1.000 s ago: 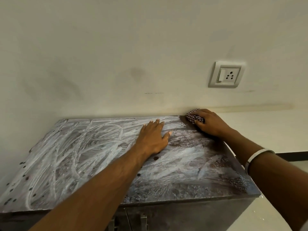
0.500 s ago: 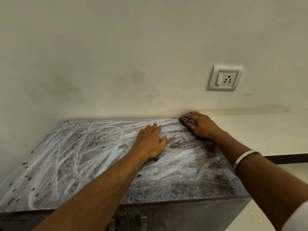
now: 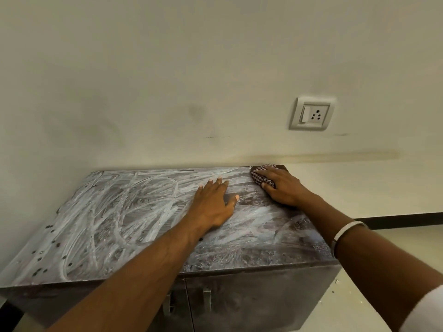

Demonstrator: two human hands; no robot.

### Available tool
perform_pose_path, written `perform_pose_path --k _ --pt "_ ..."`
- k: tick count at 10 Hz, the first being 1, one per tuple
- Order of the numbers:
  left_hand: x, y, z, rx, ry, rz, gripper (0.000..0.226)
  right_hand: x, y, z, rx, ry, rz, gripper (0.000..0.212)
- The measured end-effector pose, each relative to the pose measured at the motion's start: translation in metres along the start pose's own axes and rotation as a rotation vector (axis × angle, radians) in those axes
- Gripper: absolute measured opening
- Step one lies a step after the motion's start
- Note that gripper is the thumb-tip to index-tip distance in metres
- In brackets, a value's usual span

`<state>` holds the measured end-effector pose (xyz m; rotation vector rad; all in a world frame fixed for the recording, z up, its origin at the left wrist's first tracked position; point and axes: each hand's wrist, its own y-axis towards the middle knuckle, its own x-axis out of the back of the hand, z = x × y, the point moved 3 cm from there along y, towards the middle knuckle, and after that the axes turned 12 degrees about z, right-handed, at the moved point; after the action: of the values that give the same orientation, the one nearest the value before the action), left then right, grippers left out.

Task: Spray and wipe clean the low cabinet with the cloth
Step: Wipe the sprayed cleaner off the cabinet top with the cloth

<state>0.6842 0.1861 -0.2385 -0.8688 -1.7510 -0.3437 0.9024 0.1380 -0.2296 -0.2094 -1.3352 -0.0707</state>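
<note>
Wiping the back right corner of the low cabinet (image 3: 143, 224)

The right hand (image 3: 282, 188), fingers pressing the checked cloth (image 3: 260, 174), has edged leftward along the wall; the left hand (image 3: 213, 204) rests flat, empty. Smears remain.

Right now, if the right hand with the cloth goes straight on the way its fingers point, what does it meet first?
Most likely the wall. The right hand presses the checked cloth at the cabinet top's back right corner, fingers pointing toward the back and left. The cloth already seems almost against the wall, though depth is unclear.
</note>
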Motion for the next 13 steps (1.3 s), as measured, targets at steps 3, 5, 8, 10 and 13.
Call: perform_pose_path --k 3,5,8,10,13 --pt "-0.004 -0.009 -0.003 0.013 0.033 0.008 0.067 -0.003 -0.021 -0.013 -0.031 0.007 -0.003 0.051" --pt "-0.006 -0.01 -0.003 0.018 0.036 0.017 0.068 -0.009 -0.042 0.0 0.089 0.023 -0.023 0.05" --pt "-0.013 -0.013 -0.009 0.021 0.05 -0.003 0.067 -0.008 -0.044 0.004 0.022 -0.003 -0.007 0.052" --pt "-0.013 -0.02 -0.016 0.015 0.046 0.003 0.067 -0.014 -0.071 -0.004 0.097 0.037 -0.015 0.051" --pt "-0.014 -0.019 -0.019 0.026 0.065 0.008 0.067 -0.022 -0.075 0.011 0.095 0.037 -0.066 0.05"
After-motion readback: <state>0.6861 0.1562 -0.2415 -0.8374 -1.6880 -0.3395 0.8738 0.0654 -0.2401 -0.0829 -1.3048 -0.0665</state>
